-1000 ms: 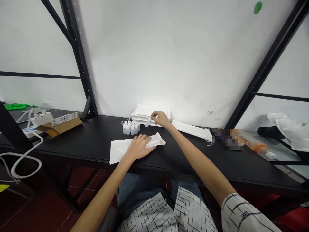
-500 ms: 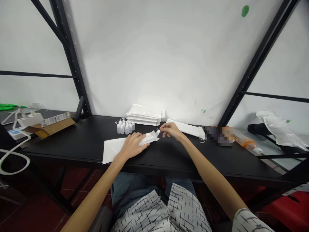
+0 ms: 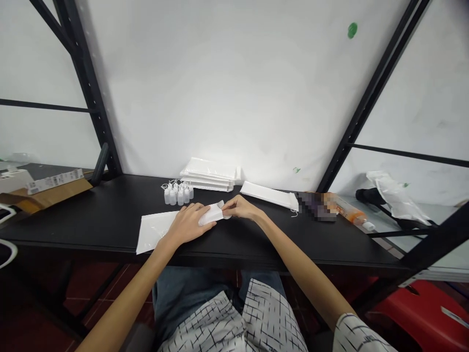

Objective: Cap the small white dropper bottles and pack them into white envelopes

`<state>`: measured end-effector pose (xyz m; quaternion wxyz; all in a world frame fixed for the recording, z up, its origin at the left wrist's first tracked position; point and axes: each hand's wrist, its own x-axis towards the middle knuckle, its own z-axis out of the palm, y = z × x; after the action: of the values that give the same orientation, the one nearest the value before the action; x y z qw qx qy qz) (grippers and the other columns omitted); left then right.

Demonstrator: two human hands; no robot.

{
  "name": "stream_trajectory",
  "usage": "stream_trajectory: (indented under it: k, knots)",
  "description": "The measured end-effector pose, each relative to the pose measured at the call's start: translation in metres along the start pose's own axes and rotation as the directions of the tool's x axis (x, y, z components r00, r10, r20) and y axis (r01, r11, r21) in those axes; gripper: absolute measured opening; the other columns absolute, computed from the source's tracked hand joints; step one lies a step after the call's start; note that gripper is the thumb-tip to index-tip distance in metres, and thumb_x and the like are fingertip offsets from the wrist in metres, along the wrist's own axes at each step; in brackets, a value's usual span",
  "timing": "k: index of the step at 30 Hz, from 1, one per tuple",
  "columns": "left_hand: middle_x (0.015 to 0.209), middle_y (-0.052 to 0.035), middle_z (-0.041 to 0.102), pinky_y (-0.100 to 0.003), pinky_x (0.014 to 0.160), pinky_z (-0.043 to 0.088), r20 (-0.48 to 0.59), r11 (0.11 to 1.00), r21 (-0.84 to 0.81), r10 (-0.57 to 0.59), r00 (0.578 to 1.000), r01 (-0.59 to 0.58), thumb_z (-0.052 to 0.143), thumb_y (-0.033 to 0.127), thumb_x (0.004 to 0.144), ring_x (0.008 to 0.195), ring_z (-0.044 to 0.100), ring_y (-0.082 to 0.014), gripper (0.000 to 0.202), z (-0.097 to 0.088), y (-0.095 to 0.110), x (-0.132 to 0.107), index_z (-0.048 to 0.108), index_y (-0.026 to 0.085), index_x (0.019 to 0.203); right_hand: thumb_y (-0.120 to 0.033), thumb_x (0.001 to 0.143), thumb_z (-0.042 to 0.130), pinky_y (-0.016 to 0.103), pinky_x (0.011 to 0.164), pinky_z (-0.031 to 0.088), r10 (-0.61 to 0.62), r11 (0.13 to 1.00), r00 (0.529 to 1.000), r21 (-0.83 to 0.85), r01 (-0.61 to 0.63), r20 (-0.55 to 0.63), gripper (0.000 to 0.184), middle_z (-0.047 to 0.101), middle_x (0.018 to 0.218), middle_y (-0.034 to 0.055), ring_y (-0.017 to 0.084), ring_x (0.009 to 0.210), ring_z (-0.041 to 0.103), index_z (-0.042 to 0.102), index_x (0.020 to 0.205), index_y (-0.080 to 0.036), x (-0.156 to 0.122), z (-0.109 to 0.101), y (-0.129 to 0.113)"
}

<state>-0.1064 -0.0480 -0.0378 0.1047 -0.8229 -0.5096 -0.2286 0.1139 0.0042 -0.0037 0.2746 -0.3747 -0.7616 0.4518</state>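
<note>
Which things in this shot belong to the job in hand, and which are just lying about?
Job: left hand, right hand, white wrapper, white sheet.
Lying about: dropper bottles, stacked wrappers, flat white packet, cardboard box.

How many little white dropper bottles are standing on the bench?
About 8 little white dropper bottles, huddled in one cluster on the black bench, left of the stack of white packets; some may be hidden behind the front row.
</note>
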Motion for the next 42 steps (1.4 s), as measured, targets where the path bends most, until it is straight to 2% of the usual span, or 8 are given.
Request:
stream_trajectory:
  k: [14, 18, 23, 25, 29, 31, 36, 42]
  knots:
    - [0.121, -0.0101, 0.064, -0.042, 0.091, 0.047, -0.022, 0.986, -0.103, 0.13, 0.991, -0.132, 0.051, 0.049, 0.093, 0.109, 0.059, -0.0275, 0.045, -0.002, 0.028, 0.01, 0.062, 0.02, 0.125, -0.016, 0.059, 0.068, 0.022, 0.049, 0.03, 0.001, 1.0, 0.991, 0.011, -0.003, 0.133, 0.014, 0.059, 0.06, -0.001, 0.007, 0.053, 0.041, 0.078, 0.068, -0.012, -0.021, -0.022, -0.015]
    - [0.119, -0.0096, 0.064, -0.041, 0.091, 0.047, -0.046, 0.983, -0.145, 0.105, 0.993, -0.111, 0.051, 0.05, 0.092, 0.107, 0.06, -0.0271, 0.046, -0.01, 0.051, 0.03, 0.061, 0.021, 0.126, -0.02, 0.06, 0.071, 0.022, 0.049, 0.028, -0.029, 0.998, 0.997, 0.053, 0.026, 0.067, 0.016, 0.056, 0.056, -0.0017, 0.006, 0.052, 0.038, 0.078, 0.071, -0.01, -0.03, -0.043, -0.019]
    - [0.121, -0.0096, 0.063, -0.041, 0.095, 0.047, -0.127, 0.978, -0.19, 0.064, 0.99, -0.087, 0.055, 0.049, 0.09, 0.114, 0.058, -0.0285, 0.044, -0.021, 0.073, 0.067, 0.063, 0.021, 0.124, -0.03, 0.063, 0.075, 0.023, 0.049, 0.029, -0.104, 0.992, 0.979, 0.047, 0.114, -0.177, 0.026, 0.058, 0.057, -0.0004, 0.006, 0.051, 0.038, 0.078, 0.078, -0.009, -0.04, -0.075, -0.033]
    - [0.117, -0.0086, 0.064, -0.039, 0.093, 0.049, -0.172, 0.967, -0.247, 0.01, 0.985, -0.053, 0.056, 0.05, 0.089, 0.112, 0.06, -0.0278, 0.044, -0.025, 0.08, 0.079, 0.064, 0.022, 0.122, -0.033, 0.063, 0.077, 0.023, 0.046, 0.027, -0.157, 0.984, 0.927, 0.028, 0.176, -0.341, 0.028, 0.055, 0.052, -0.0014, 0.006, 0.047, 0.037, 0.078, 0.078, -0.009, -0.044, -0.087, -0.041]
    - [0.113, -0.0075, 0.066, -0.036, 0.09, 0.051, -0.243, 0.919, -0.392, -0.049, 0.969, -0.052, 0.057, 0.051, 0.089, 0.105, 0.063, -0.0251, 0.044, -0.036, 0.095, 0.094, 0.064, 0.022, 0.122, -0.037, 0.068, 0.075, 0.022, 0.04, 0.024, -0.293, 0.919, 0.659, -0.012, 0.395, -0.692, 0.024, 0.053, 0.05, -0.0014, 0.007, 0.043, 0.039, 0.075, 0.071, -0.013, -0.055, -0.105, -0.046]
    - [0.116, -0.0076, 0.065, -0.034, 0.093, 0.049, -0.33, 0.883, -0.454, -0.041, 0.943, -0.12, 0.056, 0.051, 0.09, 0.106, 0.063, -0.0236, 0.045, -0.037, 0.102, 0.101, 0.063, 0.022, 0.123, -0.041, 0.07, 0.076, 0.021, 0.037, 0.024, -0.292, 0.903, 0.606, -0.004, 0.43, -0.74, 0.028, 0.055, 0.053, 0.0003, 0.007, 0.043, 0.042, 0.072, 0.066, -0.014, -0.063, -0.111, -0.041]
    - [0.113, -0.0084, 0.067, -0.034, 0.093, 0.049, -0.309, 0.849, -0.511, -0.031, 0.951, -0.138, 0.051, 0.046, 0.094, 0.109, 0.061, -0.0235, 0.042, -0.013, 0.115, 0.12, 0.063, 0.019, 0.123, -0.066, 0.072, 0.068, 0.02, 0.034, 0.035, -0.106, 0.949, 0.82, 0.189, 0.252, -0.562, 0.055, 0.07, 0.086, 0.0142, 0.012, 0.049, 0.059, 0.071, 0.073, -0.011, -0.077, -0.114, -0.022]
    - [0.135, -0.0143, 0.053, -0.042, 0.104, 0.041, -0.184, 0.906, -0.399, 0.073, 0.98, -0.142, 0.056, 0.052, 0.088, 0.126, 0.05, -0.029, 0.066, 0.02, 0.117, 0.115, 0.043, 0.018, 0.143, -0.056, 0.067, 0.079, 0.025, 0.042, 0.052, 0.02, 0.976, 0.87, 0.199, 0.09, -0.493, 0.049, 0.069, 0.079, 0.0143, 0.017, 0.05, 0.066, 0.069, 0.075, -0.008, -0.071, -0.107, -0.016]
